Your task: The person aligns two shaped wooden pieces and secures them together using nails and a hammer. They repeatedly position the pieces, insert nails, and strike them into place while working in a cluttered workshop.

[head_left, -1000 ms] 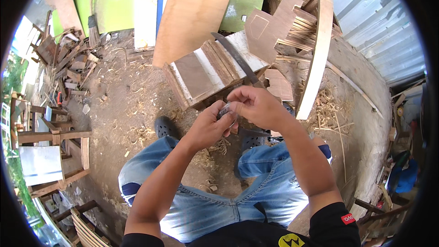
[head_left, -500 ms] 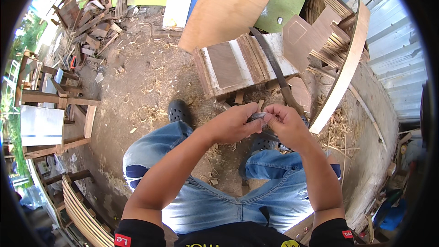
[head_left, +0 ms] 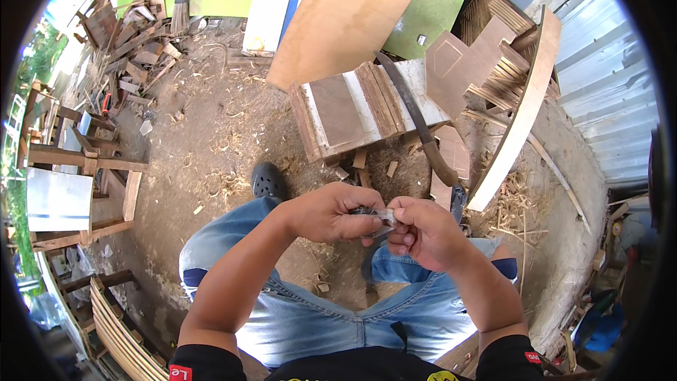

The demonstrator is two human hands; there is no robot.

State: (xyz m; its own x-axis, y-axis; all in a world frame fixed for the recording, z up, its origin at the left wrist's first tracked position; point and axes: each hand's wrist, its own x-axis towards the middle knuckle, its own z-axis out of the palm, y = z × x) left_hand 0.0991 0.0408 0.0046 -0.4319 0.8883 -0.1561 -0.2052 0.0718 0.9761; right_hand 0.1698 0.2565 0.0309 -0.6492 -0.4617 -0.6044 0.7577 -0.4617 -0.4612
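Both hands meet above my lap around a small clear plastic packet [head_left: 386, 216] with something dark inside, too small to make out. My left hand [head_left: 326, 213] is closed around the packet's body, which is partly hidden by the fingers. At the packet's right end, my right hand [head_left: 427, 231] pinches the plastic between thumb and fingers. Beyond the hands stands a low wooden bench [head_left: 337, 102] with brown and white strips on top. A machete [head_left: 410, 99] with a wooden handle lies across its right side, the handle jutting out toward me.
A long curved board [head_left: 518, 116] leans at the right beside slatted wooden pieces [head_left: 493, 17]. Plywood [head_left: 345, 21] rests behind the bench. Scrap wood [head_left: 134, 49] is heaped far left near a broom [head_left: 180, 10]. Shavings litter the floor around my clog [head_left: 269, 180].
Both hands have come slightly lower and nearer to me with the packet, and more of its clear plastic shows between them. The whole view has shifted a little.
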